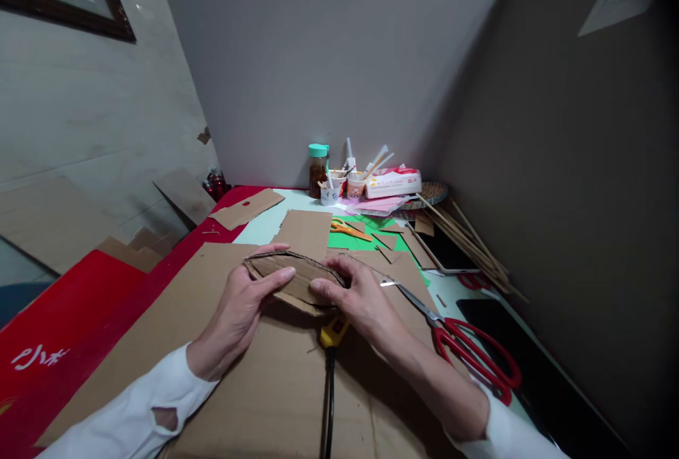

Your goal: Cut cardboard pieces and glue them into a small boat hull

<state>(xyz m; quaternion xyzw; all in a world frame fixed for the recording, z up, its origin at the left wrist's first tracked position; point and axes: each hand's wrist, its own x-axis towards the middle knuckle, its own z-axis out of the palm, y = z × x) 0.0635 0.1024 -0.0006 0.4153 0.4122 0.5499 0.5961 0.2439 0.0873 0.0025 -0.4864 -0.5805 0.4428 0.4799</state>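
Currently, the cardboard piece (pixel 300 276) is held centre-frame, just above the large cardboard sheet (pixel 223 388) that covers the near tabletop (pixel 262 227). Its long axis runs L–R, w/ one tapered end toward each hand. The left hand (pixel 238 314) is clamped on the L end, thumb on top. The right hand (pixel 363 300) is clamped on the R end, fingers pressed on the curved edge strip. Both hands are equally near, and the piece is spanned btwn them. A yellow-handled tool (pixel 333 332) w/ black cord lies directly beneath. Red scissors (pixel 472 353) lie near the R forearm. Open room is found to the L over the sheet; the far side is crowded w/ offcuts and cups (pixel 339 187).
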